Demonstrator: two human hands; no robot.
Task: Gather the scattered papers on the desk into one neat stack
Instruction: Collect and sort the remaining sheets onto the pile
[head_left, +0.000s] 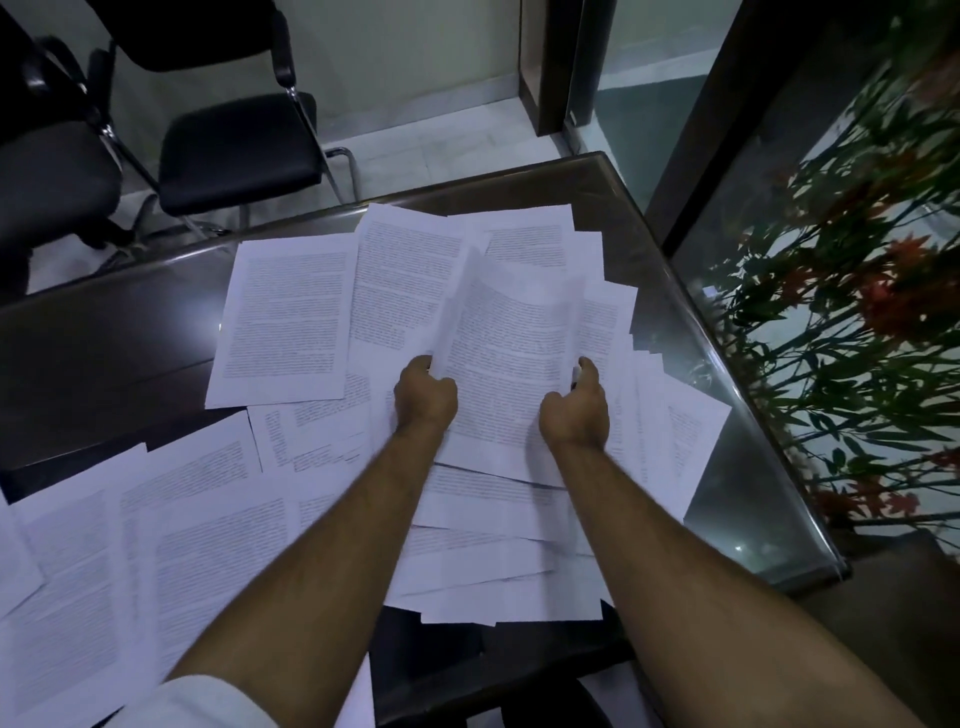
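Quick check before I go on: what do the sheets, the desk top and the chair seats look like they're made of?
Sheets: thin matte printed paper; the held one bows. Desk top: dark, probably wood under glossy glass, with glare and a clear edge. Chair seats: black padded upholstery, fabric or vinyl unclear.

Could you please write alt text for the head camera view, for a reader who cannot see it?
Both hands, left hand and right hand, grip the side edges of a printed sheet above scattered papers on a dark glass-topped desk. Black chairs stand beyond it.
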